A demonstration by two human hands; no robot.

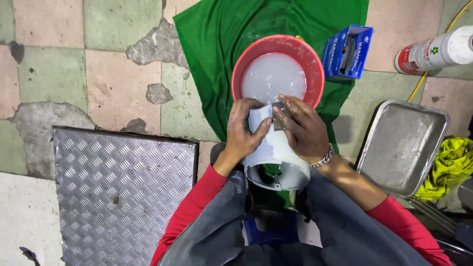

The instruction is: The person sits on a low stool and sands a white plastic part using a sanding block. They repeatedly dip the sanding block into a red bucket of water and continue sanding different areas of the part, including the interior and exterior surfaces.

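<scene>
While the person sits with grey-trousered knees spread at the bottom of the view, both hands close around a white plastic cylinder, a short hollow shell whose open end faces the camera just above the lap. Red sleeves run up to the wrists. The left hand wraps the cylinder's left side, thumb lying across its upper face and fingers curled over the top edge. The right hand, with a metal bracelet at the wrist, presses a small dark grey pad, possibly abrasive paper, flat against the cylinder's upper surface, fingertips bent onto it. Both hands look dirty and wet.

Left of the knees a sheet of aluminium tread plate lies on the worn tiled floor. On the right sits a shallow steel tray, with a crumpled yellow-green rag just beyond its right edge.

Directly past the hands stands a red basin of cloudy whitish water, resting on a green cloth spread over the tiles. Farther right lie an open blue cardboard box and a white spray can on its side, with a thin yellow hose or cable running beneath it.
</scene>
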